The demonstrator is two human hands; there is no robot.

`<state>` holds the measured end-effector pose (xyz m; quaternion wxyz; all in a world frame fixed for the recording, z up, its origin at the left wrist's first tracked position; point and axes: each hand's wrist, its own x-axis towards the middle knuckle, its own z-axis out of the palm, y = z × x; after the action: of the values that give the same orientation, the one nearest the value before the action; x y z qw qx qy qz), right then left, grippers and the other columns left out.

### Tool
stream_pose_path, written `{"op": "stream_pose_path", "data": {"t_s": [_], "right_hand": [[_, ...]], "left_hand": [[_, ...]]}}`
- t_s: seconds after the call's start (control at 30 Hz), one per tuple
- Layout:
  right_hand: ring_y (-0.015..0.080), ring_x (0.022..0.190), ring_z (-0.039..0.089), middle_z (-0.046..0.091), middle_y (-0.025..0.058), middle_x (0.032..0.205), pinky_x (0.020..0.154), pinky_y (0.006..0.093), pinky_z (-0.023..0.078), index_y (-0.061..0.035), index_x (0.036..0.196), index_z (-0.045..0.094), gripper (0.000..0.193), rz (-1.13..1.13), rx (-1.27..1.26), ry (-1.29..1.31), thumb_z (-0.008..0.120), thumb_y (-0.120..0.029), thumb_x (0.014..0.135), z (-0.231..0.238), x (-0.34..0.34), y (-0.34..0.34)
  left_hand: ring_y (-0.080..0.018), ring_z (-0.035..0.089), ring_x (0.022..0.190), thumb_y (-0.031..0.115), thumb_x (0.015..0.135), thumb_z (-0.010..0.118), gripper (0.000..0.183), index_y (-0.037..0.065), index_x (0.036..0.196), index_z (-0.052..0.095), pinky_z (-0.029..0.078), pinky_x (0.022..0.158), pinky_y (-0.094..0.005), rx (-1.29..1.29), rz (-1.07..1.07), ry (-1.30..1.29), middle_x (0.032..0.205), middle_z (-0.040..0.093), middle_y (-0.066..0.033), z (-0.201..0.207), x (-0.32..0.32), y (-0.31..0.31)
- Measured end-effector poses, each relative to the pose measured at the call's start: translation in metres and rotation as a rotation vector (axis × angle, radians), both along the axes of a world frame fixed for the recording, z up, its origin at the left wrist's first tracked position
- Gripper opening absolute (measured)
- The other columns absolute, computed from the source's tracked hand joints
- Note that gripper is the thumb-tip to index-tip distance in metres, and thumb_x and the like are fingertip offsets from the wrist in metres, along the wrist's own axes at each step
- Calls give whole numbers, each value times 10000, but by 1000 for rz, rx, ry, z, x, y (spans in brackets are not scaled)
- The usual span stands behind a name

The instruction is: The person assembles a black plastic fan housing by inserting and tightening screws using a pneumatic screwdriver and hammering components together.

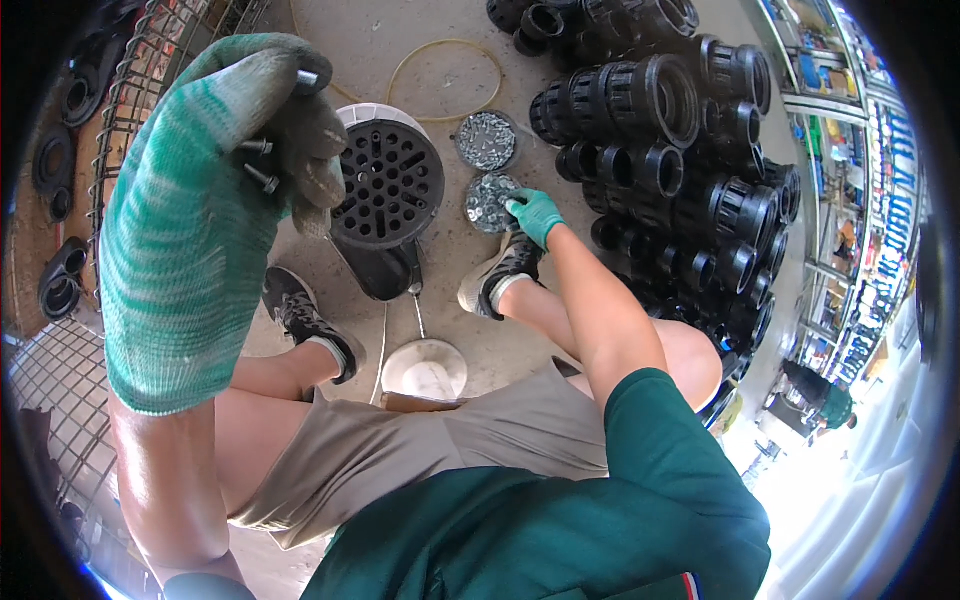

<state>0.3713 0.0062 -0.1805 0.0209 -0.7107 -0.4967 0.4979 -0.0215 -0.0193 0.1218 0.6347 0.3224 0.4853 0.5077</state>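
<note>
My left hand [215, 190], in a green knit glove with grey fingertips, is raised close to the camera and is closed on several metal bolts [262, 165] that stick out between its fingers. My right hand [535, 213], in a like glove, reaches down to a round dish of small metal nuts or washers [488, 203] on the floor, fingers touching its contents. A second round dish of metal hardware [486, 140] lies just behind it. A black round perforated part [390, 185] on a white base stands between the two hands.
A big pile of black plastic pipe fittings [690, 150] fills the floor at right. Wire mesh racks [130, 70] with black parts stand at left. A white bowl [425, 368] and a thin tool lie between my shoes. Shop shelves [850, 200] run along the far right.
</note>
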Motion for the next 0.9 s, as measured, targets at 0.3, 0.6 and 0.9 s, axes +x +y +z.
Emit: {"op": "stream_pose_path", "data": {"t_s": [0.3,0.6,0.9], "right_hand": [[169,742,675,710,84,928,624,322,569,10,1221,662,279,-210,-113,497,657,-117,972,89,-26,20],[153,776,680,730,61,884,708,310,539,-46,1076,736,185,480,392,257,673,-135,926,352,-134,-11],[386,952,657,652,176,1052,815,448,539,-46,1124,690,225,896,787,122,621,-191,967,343,-165,-13]], "left_hand": [[-136,614,728,326,996,608,326,31,1124,660,474,657,-279,4,-82,94,915,671,-57,22,15,-8],[-327,709,903,153,1025,526,213,-30,1108,596,637,837,-506,-294,-145,-422,1000,684,-193,-7,38,-21],[-287,694,900,131,1042,486,198,-18,1118,592,648,840,-503,-276,-110,-528,1033,634,-168,-14,32,-23]]}}
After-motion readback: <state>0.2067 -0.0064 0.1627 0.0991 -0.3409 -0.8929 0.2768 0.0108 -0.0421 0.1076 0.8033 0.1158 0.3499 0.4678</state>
